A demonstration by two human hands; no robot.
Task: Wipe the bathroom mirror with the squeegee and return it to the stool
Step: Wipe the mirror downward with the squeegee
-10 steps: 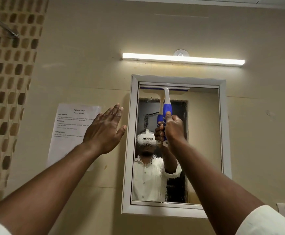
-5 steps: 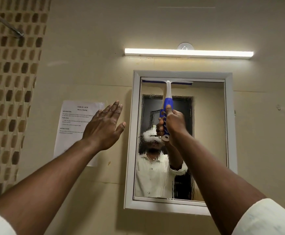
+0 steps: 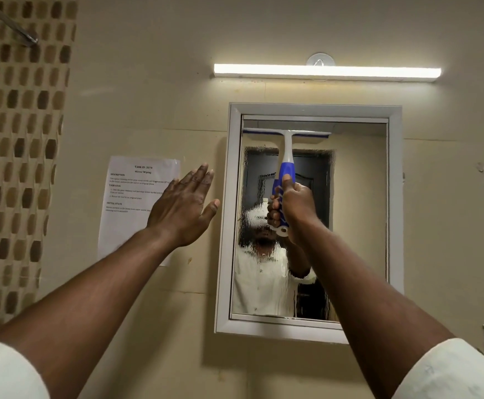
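Right hand (image 3: pixel 295 207): closed in a fist around the blue grip of the squeegee, thumb lying up along the front of the handle, fingers wrapped round the far side; raised in front of the left half of the mirror.
Left hand (image 3: pixel 184 205): flat and spread, fingers together and pointing up, thumb out to the right; it holds nothing. It is raised before the wall just left of the mirror frame, partly covering the right edge of the paper sheet; whether the palm touches the wall cannot be told.
Squeegee (image 3: pixel 287 151): upright, white neck and blue grip, its white blade bar level near the top of the mirror glass, spanning the left and middle part of it. The blade sits well above the right hand; the handle's white end loop shows just below the fist.
Mirror (image 3: pixel 359 214): white-framed, on a beige wall. The glass on the left and lower middle looks wet and streaked; the right part looks clear. It shows a reflection of the person in a white shirt and of the gripping hand.
Paper sheet (image 3: pixel 131 203): printed page stuck to the wall left of the mirror, behind the left hand.
Light bar (image 3: pixel 327 72): lit, above the mirror.
Sleeves: white, at both lower corners.
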